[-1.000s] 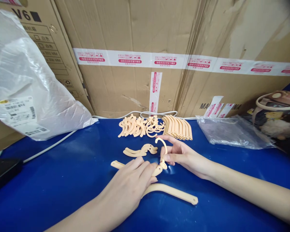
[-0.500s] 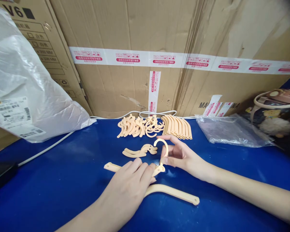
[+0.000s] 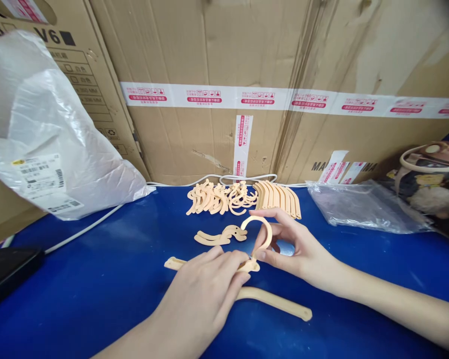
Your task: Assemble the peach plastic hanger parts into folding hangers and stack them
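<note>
My left hand [image 3: 205,286] is closed over a cream plastic hanger arm [image 3: 174,263], pressing it near the blue table top. In my right hand [image 3: 295,247], a curved hanger hook [image 3: 267,228] is pinched between thumb and fingers. The hook's lower end meets the inner end of the held arm; my fingers partly cover that joint. Another hanger arm [image 3: 279,303] lies on the near side, its left end hidden behind my left hand. Just beyond my hands rest animal-head-shaped hanger pieces [image 3: 222,235], seemingly two lying together.
Along the back lie piles of curved pieces [image 3: 207,198], hooks [image 3: 241,202] and hanger arms [image 3: 279,197]. A clear plastic bag [image 3: 366,204] is at right, a white parcel bag [image 3: 75,154] at left. Cardboard boxes [image 3: 194,144] stand behind; a black object [image 3: 13,276] sits far left.
The view has shifted slightly, moving everything a little to the right. The hook leans and turns a bit differently in my right hand, its base still at the held arm's end.
</note>
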A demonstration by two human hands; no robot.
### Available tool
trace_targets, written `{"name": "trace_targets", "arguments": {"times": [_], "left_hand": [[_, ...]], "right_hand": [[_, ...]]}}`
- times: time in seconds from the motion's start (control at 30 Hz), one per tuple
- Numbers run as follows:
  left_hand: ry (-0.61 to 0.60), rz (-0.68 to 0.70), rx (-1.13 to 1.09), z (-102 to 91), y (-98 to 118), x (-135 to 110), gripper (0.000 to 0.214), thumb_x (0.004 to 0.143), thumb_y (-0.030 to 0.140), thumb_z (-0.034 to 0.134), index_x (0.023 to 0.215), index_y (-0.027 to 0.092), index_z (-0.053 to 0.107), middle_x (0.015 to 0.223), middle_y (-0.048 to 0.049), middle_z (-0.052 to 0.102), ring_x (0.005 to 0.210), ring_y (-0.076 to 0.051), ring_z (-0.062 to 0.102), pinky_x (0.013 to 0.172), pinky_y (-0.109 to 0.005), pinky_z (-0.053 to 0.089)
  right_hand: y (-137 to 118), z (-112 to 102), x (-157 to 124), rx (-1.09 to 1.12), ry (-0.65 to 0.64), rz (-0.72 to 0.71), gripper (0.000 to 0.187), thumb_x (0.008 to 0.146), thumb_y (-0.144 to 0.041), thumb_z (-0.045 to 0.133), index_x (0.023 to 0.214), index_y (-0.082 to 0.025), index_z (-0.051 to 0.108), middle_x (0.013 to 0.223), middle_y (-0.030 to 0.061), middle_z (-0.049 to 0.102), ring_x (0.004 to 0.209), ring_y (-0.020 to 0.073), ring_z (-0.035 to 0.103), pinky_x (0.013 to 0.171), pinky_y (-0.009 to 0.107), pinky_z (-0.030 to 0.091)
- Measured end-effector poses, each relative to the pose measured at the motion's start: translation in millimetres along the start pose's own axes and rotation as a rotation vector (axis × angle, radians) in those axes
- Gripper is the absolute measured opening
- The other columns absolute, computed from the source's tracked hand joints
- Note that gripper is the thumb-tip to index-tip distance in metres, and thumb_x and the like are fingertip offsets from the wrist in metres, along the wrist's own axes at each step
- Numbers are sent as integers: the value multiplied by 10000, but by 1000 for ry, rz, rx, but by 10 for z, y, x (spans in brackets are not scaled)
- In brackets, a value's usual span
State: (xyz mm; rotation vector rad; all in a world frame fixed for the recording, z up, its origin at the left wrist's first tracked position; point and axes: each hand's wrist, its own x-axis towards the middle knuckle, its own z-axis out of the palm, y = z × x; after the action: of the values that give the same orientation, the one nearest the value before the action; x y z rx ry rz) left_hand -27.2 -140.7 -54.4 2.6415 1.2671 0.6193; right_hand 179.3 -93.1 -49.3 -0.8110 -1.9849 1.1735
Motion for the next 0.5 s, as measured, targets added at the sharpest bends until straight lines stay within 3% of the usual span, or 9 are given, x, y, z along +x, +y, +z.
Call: {"name": "trace_targets", "arguments": {"times": [0.17,0.37,0.43,0.5], "left_hand": [[-176,-311,-312,-111,73,110,88,899,266,494,851,232,560,749,50,633,651,-150,582,555,-235,372],[-266,-383,-661,-47,25,188,281,933,391,401,801,193,550,728,19,659,595,-124,587,566,-224,427],[-264,-409,-698,-28,-1,182,295,925,419,409,791,191,538,713,15,656,562,-122,573,546,-225,427],[-242,-428,-708,-23,-30,163,290,914,431,431,790,191,537,708,15,655,552,-123,566,532,-223,415]], "right_hand": [[-115,-106,-32,-368,54,-139,344,871,-284,617,1192,-250,499,769,-12,575,662,140,517,622,278,430],[-56,-197,77,-639,82,-96,202,891,-355,595,1026,-214,542,694,-23,565,609,127,519,544,240,410],[-111,-206,41,-846,147,-225,212,907,-369,570,1026,-194,550,740,5,594,648,141,546,570,258,421],[-172,-165,-132,-1105,240,-482,209,909,-355,569,1010,-171,576,758,28,608,669,156,556,591,283,418]]}}
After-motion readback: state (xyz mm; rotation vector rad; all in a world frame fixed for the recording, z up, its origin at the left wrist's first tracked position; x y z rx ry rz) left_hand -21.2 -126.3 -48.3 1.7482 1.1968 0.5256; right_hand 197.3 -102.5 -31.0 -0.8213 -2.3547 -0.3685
